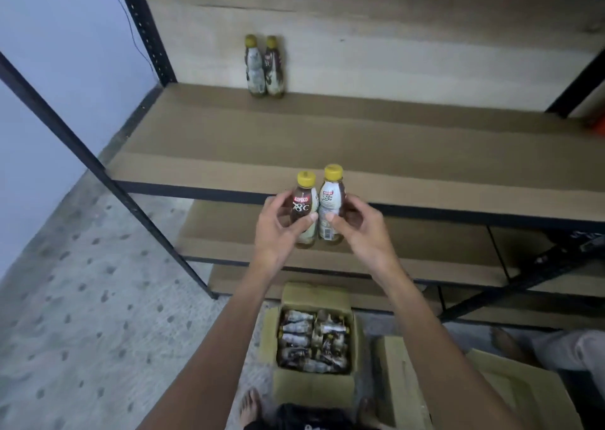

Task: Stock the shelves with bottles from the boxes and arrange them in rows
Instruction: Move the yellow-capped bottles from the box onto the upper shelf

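Cardboard box (311,388) sits open on the speckled grey floor (82,315), just ahead of the person's bare feet. It is packed with spare bottles (296,326) lying on their sides. A shut box (402,380) stands just to its right. Further right are another person's foot (502,339) and a pale trouser leg.

Above the open box both arms reach forward. The left hand (276,233) grips the left bottle (302,208), thumb across the front of the label and fingers curled round behind. The right hand (365,230) grips the right bottle (329,200) the same way, thumb on the label and fingers wrapped round the far side. Both bottles are upright with yellow caps, touching side by side. They are held in the air in front of the front edge of the shelf (327,141), the right one slightly higher. The left bottle shows a dark brown label; the right one shows a white side with a barcode.

The shelf is a brown board in a black metal frame, with lower boards beneath it. At its back, toward the left, a back pair (273,69) of the same bottles stands upright and touching, against the wooden back panel (409,53). A pale blue wall (65,53) lies to the left.
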